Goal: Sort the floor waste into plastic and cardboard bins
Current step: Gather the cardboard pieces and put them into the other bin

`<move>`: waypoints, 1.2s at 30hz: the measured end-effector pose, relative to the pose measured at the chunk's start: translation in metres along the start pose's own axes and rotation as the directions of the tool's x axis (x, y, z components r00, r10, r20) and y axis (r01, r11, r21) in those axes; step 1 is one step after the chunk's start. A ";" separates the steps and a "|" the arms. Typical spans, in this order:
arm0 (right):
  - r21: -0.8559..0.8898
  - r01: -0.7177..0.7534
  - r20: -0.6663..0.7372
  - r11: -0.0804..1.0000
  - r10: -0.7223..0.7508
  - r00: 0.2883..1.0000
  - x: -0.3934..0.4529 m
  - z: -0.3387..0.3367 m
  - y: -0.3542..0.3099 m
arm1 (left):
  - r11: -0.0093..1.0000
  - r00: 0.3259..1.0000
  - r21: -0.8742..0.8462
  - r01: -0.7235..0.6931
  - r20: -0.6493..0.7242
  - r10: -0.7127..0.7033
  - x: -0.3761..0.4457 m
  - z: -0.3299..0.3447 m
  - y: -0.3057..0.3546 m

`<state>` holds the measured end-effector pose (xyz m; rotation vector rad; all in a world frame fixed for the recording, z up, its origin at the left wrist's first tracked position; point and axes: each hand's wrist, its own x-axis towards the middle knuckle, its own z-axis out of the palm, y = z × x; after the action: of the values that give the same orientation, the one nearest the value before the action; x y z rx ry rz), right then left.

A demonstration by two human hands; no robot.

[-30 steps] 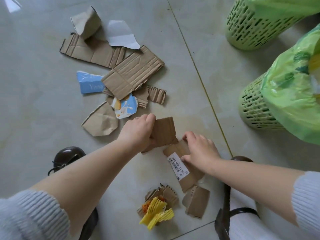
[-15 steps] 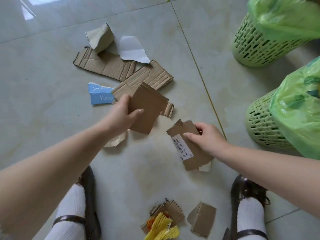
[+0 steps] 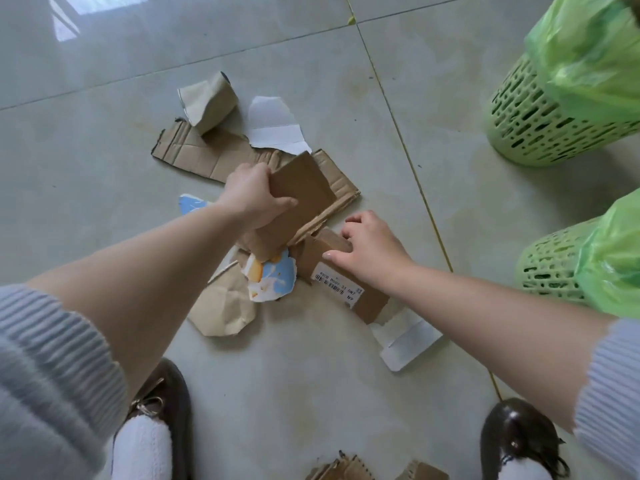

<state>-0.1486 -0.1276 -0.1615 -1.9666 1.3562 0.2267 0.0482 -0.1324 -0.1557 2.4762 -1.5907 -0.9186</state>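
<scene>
My left hand [image 3: 254, 195] grips a plain brown cardboard piece [image 3: 301, 192] and holds it tilted over the pile. My right hand [image 3: 372, 249] holds a second cardboard piece with a barcode label [image 3: 341, 287], thumb on top, low over the floor. Under them lie a long corrugated strip [image 3: 194, 154], a ribbed cardboard panel [image 3: 341, 183], a blue and orange printed scrap [image 3: 273, 277] and a tan paper piece [image 3: 221, 306]. Two green slotted bins lined with green bags stand at the right, one far [image 3: 540, 119] and one near [image 3: 550, 268].
A folded tan carton [image 3: 207, 102] and a white card scrap [image 3: 273, 124] lie at the back of the pile. Another white card [image 3: 407, 337] lies below my right wrist. More cardboard bits [image 3: 346, 471] sit at the bottom edge between my two brown shoes [image 3: 162, 403] [image 3: 516, 441].
Both hands lifted their cardboard pieces off the floor and carried them up and away toward the main pile. The camera shifted, so the yellow item is out of view.
</scene>
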 end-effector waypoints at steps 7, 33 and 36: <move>0.009 -0.101 -0.032 0.995 0.101 0.994 0.007 0.018 -0.012 | 0.998 0.998 0.066 0.006 0.058 -0.010 0.011 0.011 -0.002; 0.054 -0.147 -0.041 0.988 0.149 0.988 0.016 0.037 -0.059 | 0.673 0.933 -0.664 0.326 0.110 -0.344 -0.072 -0.085 -0.138; 0.068 -0.158 -0.026 0.985 0.160 0.987 0.017 0.043 -0.060 | 0.599 0.911 -0.715 0.360 0.133 -0.390 -0.083 -0.072 -0.149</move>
<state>-0.0788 -0.1021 -0.1739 -1.8161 1.5239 0.2238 0.1808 -0.0116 -0.1124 2.1858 -0.4644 -1.2303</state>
